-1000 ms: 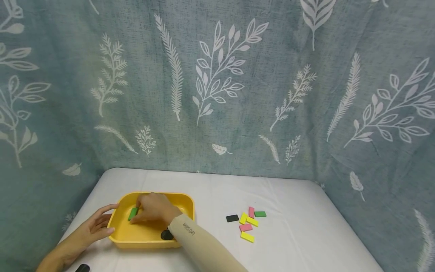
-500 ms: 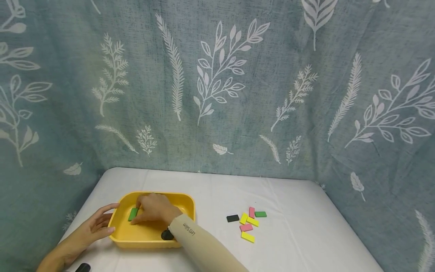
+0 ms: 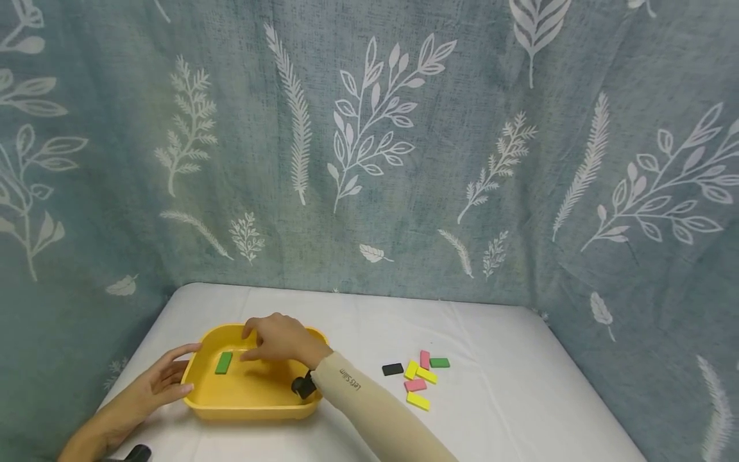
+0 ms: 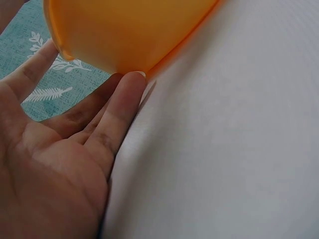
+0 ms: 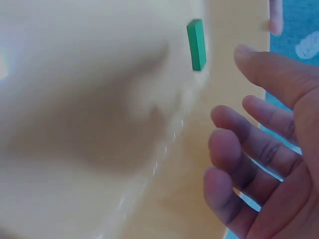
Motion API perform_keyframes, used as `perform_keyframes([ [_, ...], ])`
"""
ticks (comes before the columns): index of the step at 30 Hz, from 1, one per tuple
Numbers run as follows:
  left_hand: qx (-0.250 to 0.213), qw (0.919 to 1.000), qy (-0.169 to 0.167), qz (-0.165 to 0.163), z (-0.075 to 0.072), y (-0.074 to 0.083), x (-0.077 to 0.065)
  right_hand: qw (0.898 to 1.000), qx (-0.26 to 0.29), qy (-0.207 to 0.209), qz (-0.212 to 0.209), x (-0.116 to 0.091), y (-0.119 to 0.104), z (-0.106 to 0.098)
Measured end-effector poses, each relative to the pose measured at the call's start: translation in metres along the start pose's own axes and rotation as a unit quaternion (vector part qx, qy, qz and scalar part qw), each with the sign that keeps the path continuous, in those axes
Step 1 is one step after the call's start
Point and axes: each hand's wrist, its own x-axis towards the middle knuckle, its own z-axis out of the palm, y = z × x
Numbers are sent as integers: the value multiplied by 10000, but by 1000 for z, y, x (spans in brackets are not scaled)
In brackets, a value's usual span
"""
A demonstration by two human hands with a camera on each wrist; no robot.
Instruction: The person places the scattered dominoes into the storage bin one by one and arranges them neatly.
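Note:
A green block (image 3: 223,363) lies flat inside the yellow tray (image 3: 248,396), toward its left end. Over the tray's back part hovers my right hand (image 3: 283,339), thumb and fingers spread apart with nothing between them. The right wrist view shows a gap between these fingers and the green block (image 5: 198,46). My left hand (image 3: 158,384) is at the tray's left side, its fingertips on the rim and outer wall. In the left wrist view the fingers of the left hand (image 4: 60,154) are mostly straight against the tray (image 4: 124,40).
Right of the tray, on the white-covered table (image 3: 508,385), lie several small blocks: a black block (image 3: 392,369), a green block (image 3: 440,363), pink blocks (image 3: 416,385) and yellow blocks (image 3: 418,402). A patterned curtain (image 3: 404,192) hangs behind.
My right hand has let go of the green block, which stays in the tray. It has risen and moved right, its fingers spreading. My left hand has stayed at the tray's left side.

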Motion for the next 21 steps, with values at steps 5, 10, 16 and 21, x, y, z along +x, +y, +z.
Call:
perform_keyframes([
  [5,5,9999,-38,142,0,1,-1,9992,244,187,-236,-16,17,-10],
  [10,-22,9997,-92,231,-1,-3,-3,9984,403,252,-306,-32,26,-19],
  [16,-25,9998,-44,167,1,-3,-4,9963,529,503,-443,-50,34,-34],
  [21,-4,9999,-50,154,2,0,-1,9935,604,799,-533,-67,43,-43],
])
